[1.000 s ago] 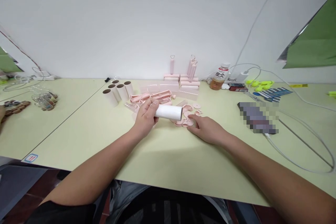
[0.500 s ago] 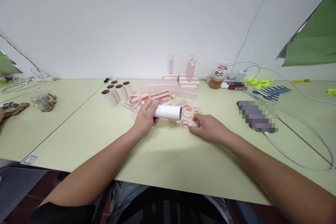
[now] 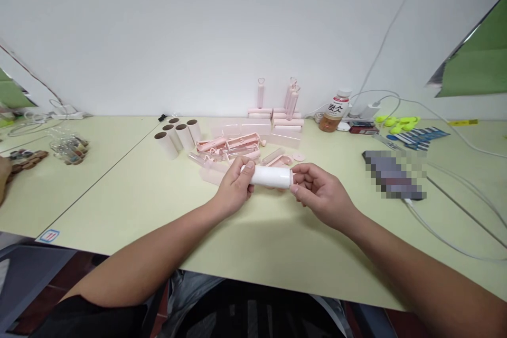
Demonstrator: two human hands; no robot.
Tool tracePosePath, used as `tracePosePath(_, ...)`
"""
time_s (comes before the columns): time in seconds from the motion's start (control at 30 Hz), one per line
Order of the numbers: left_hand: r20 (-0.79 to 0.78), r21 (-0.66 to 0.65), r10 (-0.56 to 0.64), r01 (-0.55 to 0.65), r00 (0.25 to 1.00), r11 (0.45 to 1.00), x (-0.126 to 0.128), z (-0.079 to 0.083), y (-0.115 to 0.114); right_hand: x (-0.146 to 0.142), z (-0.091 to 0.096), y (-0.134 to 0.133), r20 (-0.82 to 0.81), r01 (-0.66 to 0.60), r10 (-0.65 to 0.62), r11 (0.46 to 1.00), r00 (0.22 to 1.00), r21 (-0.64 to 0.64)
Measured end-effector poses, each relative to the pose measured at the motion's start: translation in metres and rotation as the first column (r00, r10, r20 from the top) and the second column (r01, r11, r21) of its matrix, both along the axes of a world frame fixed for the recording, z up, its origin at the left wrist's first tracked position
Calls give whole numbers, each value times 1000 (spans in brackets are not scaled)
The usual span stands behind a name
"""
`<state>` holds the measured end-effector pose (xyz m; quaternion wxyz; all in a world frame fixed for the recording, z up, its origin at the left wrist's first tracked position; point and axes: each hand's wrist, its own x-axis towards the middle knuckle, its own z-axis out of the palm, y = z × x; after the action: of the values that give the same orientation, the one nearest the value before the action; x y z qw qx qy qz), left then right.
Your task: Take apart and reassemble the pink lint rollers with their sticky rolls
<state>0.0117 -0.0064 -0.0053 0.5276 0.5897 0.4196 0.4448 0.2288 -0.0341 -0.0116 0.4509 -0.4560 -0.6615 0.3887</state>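
My left hand (image 3: 233,189) is wrapped round the left part of a white paper roll (image 3: 271,177), which lies level above the table. At the roll's right end, my right hand (image 3: 325,195) pinches a thin pink end cap (image 3: 292,178) between thumb and fingers. The cap sits against the roll's opening; how deep it goes in I cannot tell. Beyond my hands lie pink plastic handle parts (image 3: 242,142), a clear tube (image 3: 273,156) and a loose pink disc (image 3: 298,158). The roll partly hides other small pink pieces beneath it.
Several white rolls (image 3: 166,143) with cardboard cores stand at the left. Pink capped sticks (image 3: 260,94) stand by the wall on pink cases (image 3: 287,122). A drink bottle (image 3: 335,112), a phone (image 3: 392,177) and its cable lie to the right. Another person's hand (image 3: 5,177) shows far left.
My right hand has lifted a pink disc-shaped cap from the table to the roll's right end. The roll has shifted slightly right and its open end is now covered.
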Motion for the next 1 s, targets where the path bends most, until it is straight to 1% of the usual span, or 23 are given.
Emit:
tracePosePath(0.13,-13,19,-12,12,1000,1000,-1,-2,1,0,-1,1,-15,6,-6,1000,1000,18)
tracePosePath(0.27,20,-40,-2,2,1000,999,-2,-2,1,-2,0,-2,-48,-9,12,999,999,47)
tracePosePath(0.37,108,-115,27,-15,994,993,-2,0,3,-3,1,-4,-41,17,-15,998,999,63)
tracePosePath(0.43,187,-159,75,-46,980,986,-1,1,5,-4,2,-6,-45,58,-54,995,997,84)
tracePosePath(0.53,298,-212,154,-92,942,973,1,5,6,-7,1,-10,-99,104,-90,984,991,147)
tracePosePath(0.57,326,-223,164,-93,931,970,2,6,5,-8,1,-11,-100,99,-83,982,991,163)
tracePosePath(0.6,347,-227,153,-75,925,971,3,7,3,-9,0,-12,-73,66,-55,985,996,159)
tracePosePath(0.67,382,-213,81,2,920,977,5,8,0,-10,-3,-12,27,-44,42,995,999,87)
tracePosePath(0.73,396,-187,-36,119,918,975,4,8,-4,-10,-5,-10,80,-122,122,992,989,-9)
tracePosePath(0.77,394,-179,-98,181,914,967,4,8,-5,-9,-5,-9,69,-132,134,991,989,-34)
tracePosePath(0.83,363,-177,-225,304,904,936,1,8,-6,-6,-5,-5,7,-116,116,993,993,-39)
tracePosePath(0.93,247,-155,-406,450,880,880,-3,7,-8,-3,-4,0,-61,-119,115,992,991,-50)
tracePosePath(1.0,162,-129,-496,516,853,847,-4,6,-10,-2,-2,1,-74,-156,151,985,986,-68)
